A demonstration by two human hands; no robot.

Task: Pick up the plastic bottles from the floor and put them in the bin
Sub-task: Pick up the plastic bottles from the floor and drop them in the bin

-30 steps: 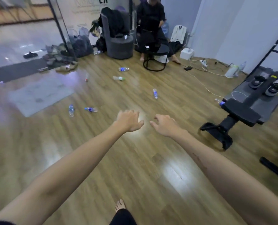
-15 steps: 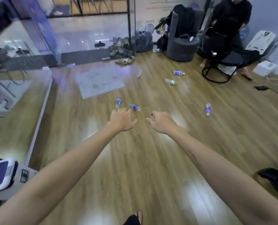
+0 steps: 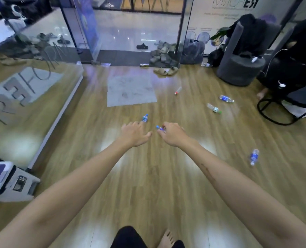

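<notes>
We now see both hands, left hand [image 3: 133,134] and right hand [image 3: 173,134], nearer the 12 o'clock bottles [image 3: 145,117]; each grip stays relaxed, holding nothing.

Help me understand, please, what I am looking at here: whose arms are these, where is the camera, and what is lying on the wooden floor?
There is no machine: the camera sits on a person's head, looking forward and down, so the two bare arms are the wearer's own. The left hand and right hand reach out over the brown wooden plank floor; both hold nothing, fingers loosely curled. Small clear plastic bottles with blue labels lie scattered: one just beyond the left hand, one partly hidden behind the right hand, one at the right, one farther back. A clear bottle with a green cap and a small one with a red cap also lie there, near a grey floor mat. I cannot make out a bin.
</notes>
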